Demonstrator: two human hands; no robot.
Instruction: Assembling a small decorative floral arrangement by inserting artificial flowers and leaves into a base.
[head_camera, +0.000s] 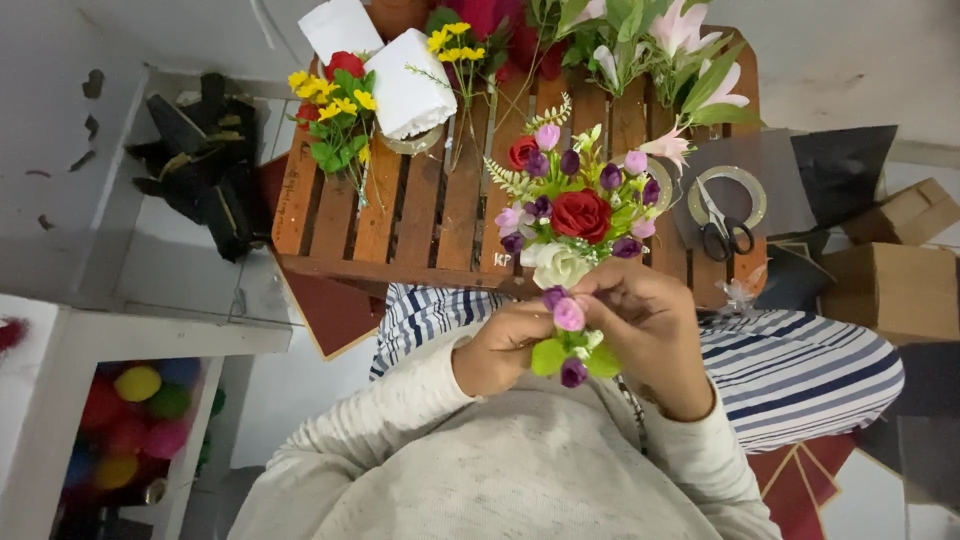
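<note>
— Two hands at the near edge of the wooden table?
— Yes. Left hand pinches a small flower sprig; right hand, fingers closed, grips the bouquet stems. Scissors lie far right.

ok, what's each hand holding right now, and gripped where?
Both hands grip one bouquet of artificial flowers at its lower stems. Left hand and right hand close around the bunch; a small sprig sits between the fingers.

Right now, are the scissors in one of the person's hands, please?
No, the scissors lie on the wooden table, while both hands hold a small flower sprig.
</note>
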